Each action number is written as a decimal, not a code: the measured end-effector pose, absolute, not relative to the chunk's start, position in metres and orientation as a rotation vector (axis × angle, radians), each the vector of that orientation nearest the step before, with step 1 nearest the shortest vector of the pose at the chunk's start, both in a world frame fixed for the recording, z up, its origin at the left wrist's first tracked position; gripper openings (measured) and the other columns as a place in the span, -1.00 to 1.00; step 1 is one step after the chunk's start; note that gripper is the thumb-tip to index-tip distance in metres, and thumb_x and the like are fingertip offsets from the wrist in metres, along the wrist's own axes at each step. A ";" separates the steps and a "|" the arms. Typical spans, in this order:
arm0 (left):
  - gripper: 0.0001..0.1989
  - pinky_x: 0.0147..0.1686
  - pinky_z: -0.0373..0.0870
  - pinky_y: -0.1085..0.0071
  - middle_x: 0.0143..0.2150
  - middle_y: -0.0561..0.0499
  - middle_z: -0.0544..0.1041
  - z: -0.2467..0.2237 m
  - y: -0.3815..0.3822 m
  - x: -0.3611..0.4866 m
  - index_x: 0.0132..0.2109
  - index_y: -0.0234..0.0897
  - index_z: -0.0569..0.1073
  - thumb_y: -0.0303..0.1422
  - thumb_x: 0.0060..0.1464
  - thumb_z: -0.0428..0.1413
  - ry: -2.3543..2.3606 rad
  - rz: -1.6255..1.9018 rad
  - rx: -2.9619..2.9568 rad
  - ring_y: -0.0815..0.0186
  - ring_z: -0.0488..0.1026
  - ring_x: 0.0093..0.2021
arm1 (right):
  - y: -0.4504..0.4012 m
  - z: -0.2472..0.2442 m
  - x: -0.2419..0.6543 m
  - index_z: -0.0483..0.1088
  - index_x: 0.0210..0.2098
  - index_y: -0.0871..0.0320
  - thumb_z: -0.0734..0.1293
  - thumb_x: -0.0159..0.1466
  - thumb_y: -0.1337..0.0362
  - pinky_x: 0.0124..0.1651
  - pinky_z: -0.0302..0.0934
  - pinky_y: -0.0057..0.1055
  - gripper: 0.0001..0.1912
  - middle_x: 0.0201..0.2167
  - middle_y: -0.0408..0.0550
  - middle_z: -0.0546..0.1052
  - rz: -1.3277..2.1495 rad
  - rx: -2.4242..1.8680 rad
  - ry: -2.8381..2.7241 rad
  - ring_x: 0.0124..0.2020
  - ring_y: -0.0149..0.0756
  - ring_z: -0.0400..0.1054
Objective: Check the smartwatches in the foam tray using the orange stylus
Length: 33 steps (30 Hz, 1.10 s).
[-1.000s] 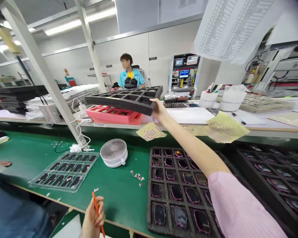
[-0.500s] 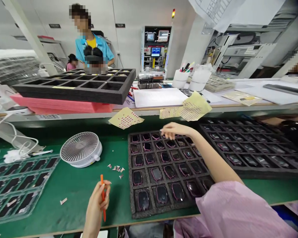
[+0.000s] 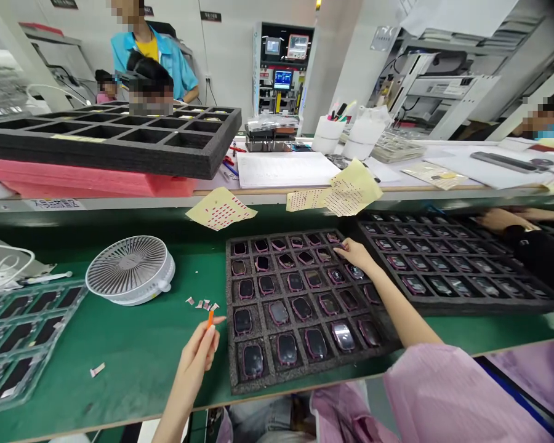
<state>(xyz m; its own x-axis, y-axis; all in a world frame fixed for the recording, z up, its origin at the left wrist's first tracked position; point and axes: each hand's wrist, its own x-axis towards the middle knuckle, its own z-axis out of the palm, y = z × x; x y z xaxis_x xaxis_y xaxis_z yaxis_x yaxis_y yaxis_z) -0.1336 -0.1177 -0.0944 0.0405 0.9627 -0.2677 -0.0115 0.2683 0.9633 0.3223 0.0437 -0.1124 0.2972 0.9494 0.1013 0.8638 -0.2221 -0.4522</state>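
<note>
My left hand (image 3: 202, 347) is closed around an orange plastic stick (image 3: 210, 318); only its upper end shows above the fingers. It is held over the green mat, left of a black foam tray (image 3: 253, 386). Dark smartwatch bodies with purple frames, such as one watch (image 3: 316, 343), sit in the tray's compartments. My right hand (image 3: 356, 255) reaches to the tray's far right, fingers drawn together at a compartment's edge. What they grip, if anything, is hidden. Just below that hand lies a watch (image 3: 354, 271). Small pale strips (image 3: 205, 304) lie beyond my left hand.
A white fan (image 3: 132, 271) stands on the left, beside a clear tray (image 3: 67, 332) of dark parts. A second foam tray (image 3: 471, 301) adjoins on the right, where another person's hands (image 3: 501, 219) are. Above runs a shelf with foam trays (image 3: 203, 163) and hanging yellow sheets (image 3: 221, 209).
My right hand has moved right across the tray's far rows and lower into it. My left hand has shifted right with the orange stick, which is now mostly hidden. The view has shifted slightly.
</note>
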 end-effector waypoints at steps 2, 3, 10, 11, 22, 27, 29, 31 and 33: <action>-0.41 -0.61 -0.14 0.54 -0.47 0.17 0.17 -0.091 -0.115 -0.129 -0.03 -0.30 0.40 0.12 0.03 0.04 1.256 0.937 1.093 0.56 -0.06 -0.61 | 0.043 -0.114 0.325 0.23 -0.45 0.09 0.31 0.16 0.14 -0.22 0.22 -0.30 -0.80 -0.50 -0.07 0.40 0.259 -2.053 -1.575 -0.39 -0.20 0.34; -0.40 -0.61 -0.14 0.53 -0.48 0.17 0.16 -0.090 -0.114 -0.126 -0.02 -0.32 0.41 0.12 0.04 0.04 1.237 0.916 1.127 0.55 -0.06 -0.61 | 0.043 -0.115 0.327 0.23 -0.44 0.09 0.31 0.15 0.12 -0.18 0.22 -0.28 -0.78 -0.48 -0.05 0.40 0.255 -2.007 -1.550 -0.35 -0.17 0.34; -0.37 -0.62 -0.21 0.51 -0.51 0.17 0.13 -0.090 -0.111 -0.109 0.02 -0.35 0.43 0.11 0.09 -0.01 1.137 0.832 1.207 0.54 -0.07 -0.61 | 0.043 -0.121 0.327 0.25 -0.51 0.10 0.38 -0.02 -0.17 -0.23 0.32 -0.20 -0.53 -0.49 -0.09 0.39 0.491 -1.744 -1.321 -0.35 -0.19 0.34; -0.37 -0.62 -0.21 0.51 -0.52 0.17 0.12 -0.091 -0.111 -0.108 0.02 -0.36 0.42 0.12 0.09 -0.01 1.127 0.825 1.208 0.54 -0.08 -0.61 | 0.042 -0.120 0.326 0.25 -0.50 0.10 0.38 -0.05 -0.21 -0.29 0.34 -0.22 -0.50 -0.50 -0.11 0.40 0.539 -1.701 -1.279 -0.39 -0.22 0.35; -0.62 -0.65 -0.09 0.56 -0.56 0.21 0.19 -0.070 -0.100 -0.070 -0.17 -0.27 0.29 -0.02 0.22 -0.11 0.953 0.825 1.341 0.53 -0.03 -0.65 | -0.018 -0.053 0.233 0.34 -0.38 0.09 0.39 0.12 0.05 -0.66 0.15 -0.51 -0.73 -0.49 -0.16 0.49 1.363 -0.909 -0.852 -0.65 -0.46 0.27; -0.62 -0.65 -0.07 0.56 -0.55 0.19 0.16 -0.054 -0.086 -0.039 -0.29 -0.31 0.37 -0.07 0.23 -0.09 0.870 0.814 1.389 0.55 0.00 -0.64 | -0.053 -0.037 0.157 0.37 -0.29 0.11 0.36 0.18 0.17 -0.75 -0.06 -0.57 -0.82 -0.69 -0.31 0.31 1.676 -0.800 -0.790 -0.80 -0.54 0.05; -0.62 -0.66 -0.07 0.56 -0.54 0.20 0.15 -0.051 -0.082 -0.033 -0.27 -0.31 0.39 -0.08 0.22 -0.09 0.877 0.851 1.381 0.55 -0.01 -0.65 | -0.059 -0.036 0.139 0.35 -0.30 0.12 0.37 0.18 0.15 -0.77 -0.14 -0.60 -0.80 -0.73 -0.35 0.27 1.726 -0.767 -0.816 -0.83 -0.58 -0.03; -0.62 -0.66 -0.06 0.56 -0.55 0.20 0.14 -0.049 -0.081 -0.030 -0.28 -0.31 0.39 -0.08 0.22 -0.09 0.880 0.869 1.385 0.55 -0.02 -0.66 | -0.062 -0.037 0.128 0.32 -0.34 0.13 0.37 0.18 0.13 -0.78 -0.18 -0.62 -0.78 -0.75 -0.37 0.25 1.741 -0.740 -0.855 -0.85 -0.60 -0.07; -0.61 -0.67 -0.05 0.56 -0.57 0.21 0.14 -0.048 -0.081 -0.031 -0.32 -0.31 0.36 -0.08 0.23 -0.12 0.862 0.851 1.397 0.55 -0.01 -0.67 | -0.063 -0.037 0.122 0.27 -0.36 0.12 0.37 0.19 0.14 -0.78 -0.18 -0.63 -0.77 -0.77 -0.37 0.26 1.740 -0.734 -0.888 -0.86 -0.60 -0.07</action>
